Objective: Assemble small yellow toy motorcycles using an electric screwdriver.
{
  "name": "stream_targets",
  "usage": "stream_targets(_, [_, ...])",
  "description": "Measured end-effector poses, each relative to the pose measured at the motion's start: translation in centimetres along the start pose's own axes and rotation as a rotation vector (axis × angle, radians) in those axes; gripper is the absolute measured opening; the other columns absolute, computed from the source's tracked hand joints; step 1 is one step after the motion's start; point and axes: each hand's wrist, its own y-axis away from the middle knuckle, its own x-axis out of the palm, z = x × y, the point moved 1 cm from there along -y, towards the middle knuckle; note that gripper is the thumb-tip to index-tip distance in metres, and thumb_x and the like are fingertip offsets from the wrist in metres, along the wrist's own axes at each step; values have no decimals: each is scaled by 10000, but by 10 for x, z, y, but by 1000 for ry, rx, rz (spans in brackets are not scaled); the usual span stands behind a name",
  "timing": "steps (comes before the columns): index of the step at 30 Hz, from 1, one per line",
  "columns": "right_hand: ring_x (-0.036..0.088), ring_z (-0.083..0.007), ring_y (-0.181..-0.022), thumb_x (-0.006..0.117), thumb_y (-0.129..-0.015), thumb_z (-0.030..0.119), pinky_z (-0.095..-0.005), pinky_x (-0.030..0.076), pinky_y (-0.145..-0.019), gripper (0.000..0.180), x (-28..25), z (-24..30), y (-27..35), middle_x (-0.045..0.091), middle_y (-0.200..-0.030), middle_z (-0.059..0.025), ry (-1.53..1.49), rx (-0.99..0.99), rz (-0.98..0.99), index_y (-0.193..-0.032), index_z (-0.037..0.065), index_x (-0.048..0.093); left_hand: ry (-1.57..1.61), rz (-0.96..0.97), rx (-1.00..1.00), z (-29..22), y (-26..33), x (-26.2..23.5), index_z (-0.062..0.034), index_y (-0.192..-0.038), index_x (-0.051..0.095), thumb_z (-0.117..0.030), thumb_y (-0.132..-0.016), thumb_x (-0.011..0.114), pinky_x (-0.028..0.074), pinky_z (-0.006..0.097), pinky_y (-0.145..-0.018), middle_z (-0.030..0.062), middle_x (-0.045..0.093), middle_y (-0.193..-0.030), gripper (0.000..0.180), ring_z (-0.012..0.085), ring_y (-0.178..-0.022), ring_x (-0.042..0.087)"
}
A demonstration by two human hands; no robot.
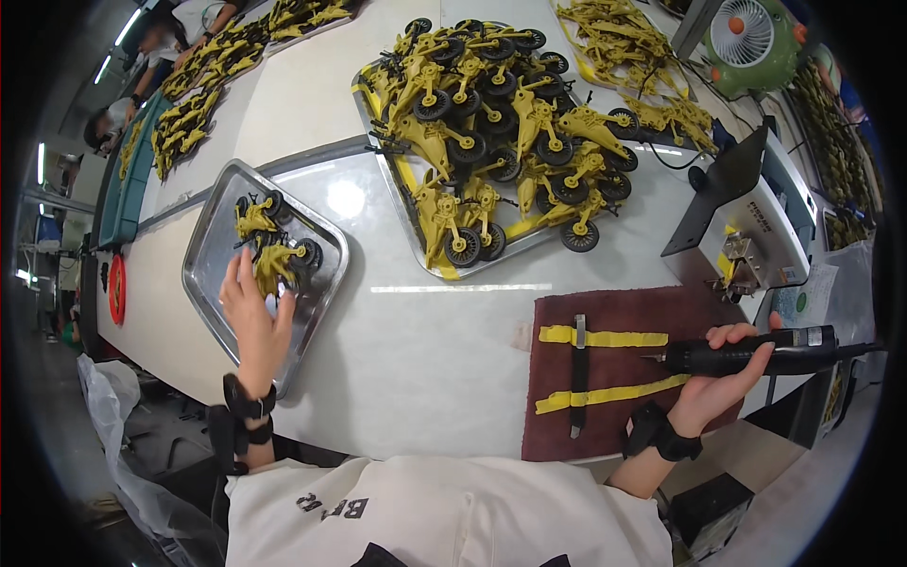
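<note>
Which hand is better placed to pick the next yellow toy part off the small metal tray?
Left. The left hand already rests on a yellow wheeled part in the small metal tray. The right hand is busy, its grip closed on the black electric screwdriver over the maroon mat.

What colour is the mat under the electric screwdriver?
The mat is dark maroon with yellow tape strips, clearest in the head view.

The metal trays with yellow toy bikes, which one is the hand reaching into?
The small tray on the left. The left hand rests in it on a yellow toy bike; it holds only a few. The big tray is piled full, untouched.
</note>
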Motion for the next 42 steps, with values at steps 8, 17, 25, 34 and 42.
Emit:
stream_targets(8, [473, -132, -583, 426, -938, 348, -299, 416, -630, 510, -3, 0, -2, 493, -722, -52, 1, -13, 22, -1319, 30, 309, -337, 117, -176, 73, -66, 52, -42, -1448, 126, -476, -807, 603, 145, 610, -1041, 278, 60, -1481, 909, 515, -1337, 72])
stream_targets(17, [478, -132, -575, 430, -945, 322, -294, 427, -598, 492, -1, -2, -6, 496, -715, -53, -9, -22, 15, -1319, 23, 318, 188, 228, 537, -42, -237, 54, -88, -1412, 286, -265, -701, 737, 229, 465, -1079, 200, 286, -1436, 860, 349, -1339, 257])
stream_targets(25, [468, -130, -596, 405, -962, 302, -296, 413, -638, 419, -2, -6, -3, 493, -731, -48, -26, -28, 26, -1309, 73, 357, 300, 586, 589, -110, -290, 54, -99, -1410, 296, -227, -677, 685, 206, 390, -1105, 149, 310, -1442, 840, 280, -1354, 242])
stream_targets(34, [475, -132, -600, 403, -962, 297, -300, 420, -639, 430, -3, -2, -3, 496, -738, -55, -27, -17, 31, -1316, 61, 342, 320, 327, 755, -109, -253, 70, -67, -1241, 481, -193, -657, 674, 421, 343, -917, 159, 489, -1215, 628, 308, -1082, 490])
stream_targets(42, [471, -159, -611, 404, -961, 308, -302, 422, -622, 424, -6, -5, -2, 478, -720, -60, -22, -12, 14, -1304, 64, 355, 1106, 366, 356, -201, -158, -10, -53, -1141, 546, -202, -684, 644, 456, 260, -698, 102, 556, -1076, 491, 136, -880, 547])
